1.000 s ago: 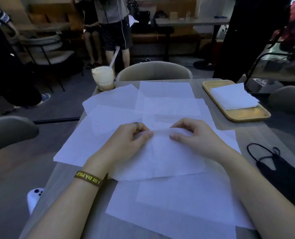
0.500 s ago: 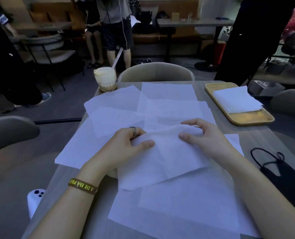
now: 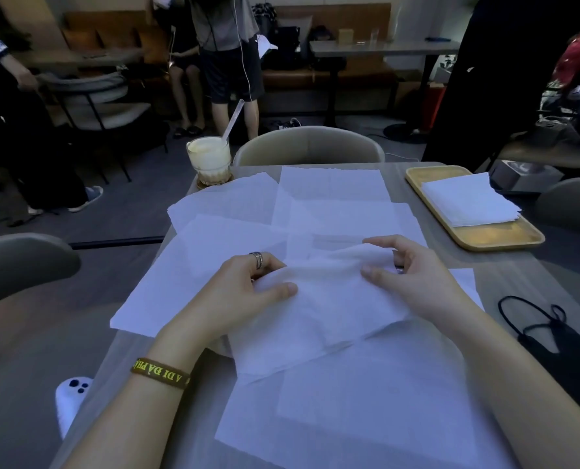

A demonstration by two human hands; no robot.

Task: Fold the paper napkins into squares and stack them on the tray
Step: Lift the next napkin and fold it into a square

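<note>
While both hands grip it, we see the napkin mid-table, over loose sheets: left hand and right hand pinch its far edge. Folded stack sits on tray.

Dim indoor light, cool bluish cast. Paper napkins at frame center are the brightest area, no glare. Background across the top falls into deep shadow, detail lost. Wide-angle bowing at edges; forearms stretch toward the lower corners. Soft focus overall, mild blur at margins.
</note>
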